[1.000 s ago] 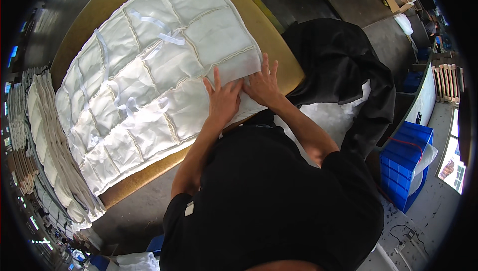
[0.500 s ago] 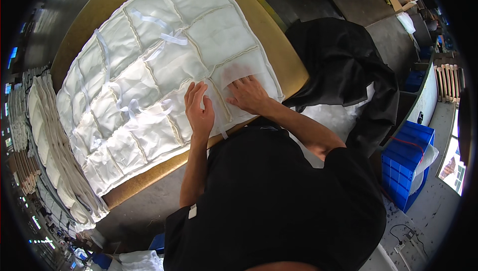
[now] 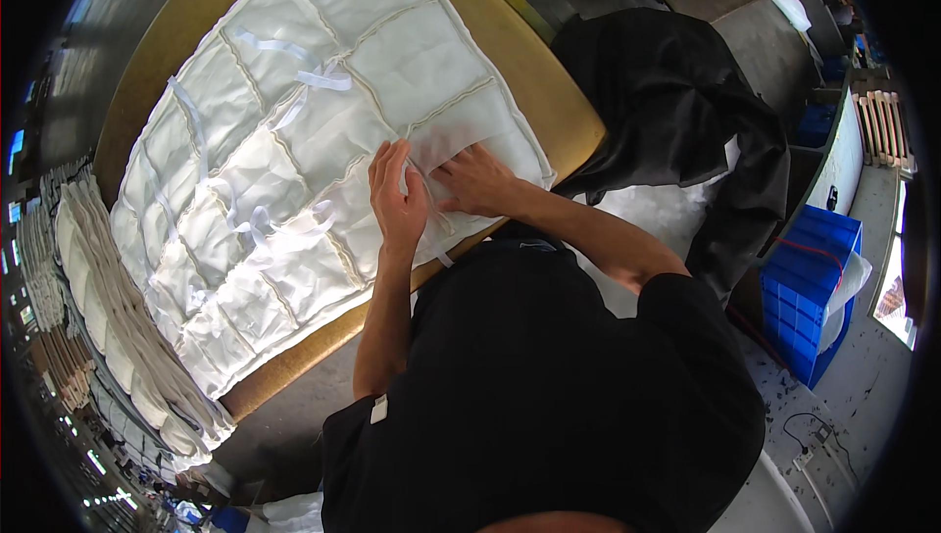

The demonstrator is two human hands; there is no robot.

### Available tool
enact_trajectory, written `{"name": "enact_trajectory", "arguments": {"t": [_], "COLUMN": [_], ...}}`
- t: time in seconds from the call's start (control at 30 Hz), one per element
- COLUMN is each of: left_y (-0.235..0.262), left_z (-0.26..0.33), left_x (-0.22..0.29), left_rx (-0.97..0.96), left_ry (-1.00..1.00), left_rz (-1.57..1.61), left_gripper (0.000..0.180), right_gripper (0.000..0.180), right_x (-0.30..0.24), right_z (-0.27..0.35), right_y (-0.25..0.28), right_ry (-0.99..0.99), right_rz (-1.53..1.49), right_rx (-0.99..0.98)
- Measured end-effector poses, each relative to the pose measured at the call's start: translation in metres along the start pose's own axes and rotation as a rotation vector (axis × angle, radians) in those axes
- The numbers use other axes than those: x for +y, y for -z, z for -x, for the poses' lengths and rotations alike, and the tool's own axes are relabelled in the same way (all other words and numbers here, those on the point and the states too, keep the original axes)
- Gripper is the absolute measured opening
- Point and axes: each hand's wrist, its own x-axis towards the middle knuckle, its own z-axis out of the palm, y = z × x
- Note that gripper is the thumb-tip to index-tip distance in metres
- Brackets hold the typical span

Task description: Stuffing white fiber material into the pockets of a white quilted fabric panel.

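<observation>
A white sheer panel, stitched into a grid of compartments, lies over a tan tabletop. Loose white ribbon ties lie across it. My right hand has its fingers under the thin top layer of a compartment near the right front edge; they show blurrily through the cloth, stretched out. Whether anything small lies beneath them is hidden. Just left of it, my left hand rests upright on the panel beside a seam, fingers extended, thumb apart, holding nothing.
Black cloth drapes at the right over white fluffy filling. A blue crate stands farther right. Stacked pale fabric hangs along the left. A power socket with a cord is at lower right.
The panel and surroundings have shifted slightly in view. My right hand has moved a little left, closer to my left hand, its fingers still under the sheer layer.
</observation>
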Motion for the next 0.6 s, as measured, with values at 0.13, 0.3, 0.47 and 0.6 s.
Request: {"name": "enact_trajectory", "arguments": {"t": [0.13,0.3,0.47,0.6], "left_y": [-0.008,-0.047,-0.068,-0.073], "left_z": [-0.022,-0.038,-0.022,-0.012], "left_x": [0.007,-0.002,-0.033,-0.049], "left_rx": [0.009,-0.190,-0.426,-0.379], "left_ry": [0.007,-0.083,-0.165,-0.248], "left_rz": [0.064,0.146,-0.212,-0.176], "left_gripper": [0.039,0.040,0.054,0.055], "right_gripper": [0.063,0.055,0.056,0.057], "right_x": [0.004,0.015,0.020,0.028], "right_z": [0.013,-0.005,-0.011,-0.014], "right_y": [0.018,0.005,-0.031,-0.034], "right_ry": [-0.230,-0.346,-0.483,-0.487], "right_rz": [-0.081,0.006,-0.120,0.126], "right_rx": [-0.061,0.080,0.137,0.327]}}
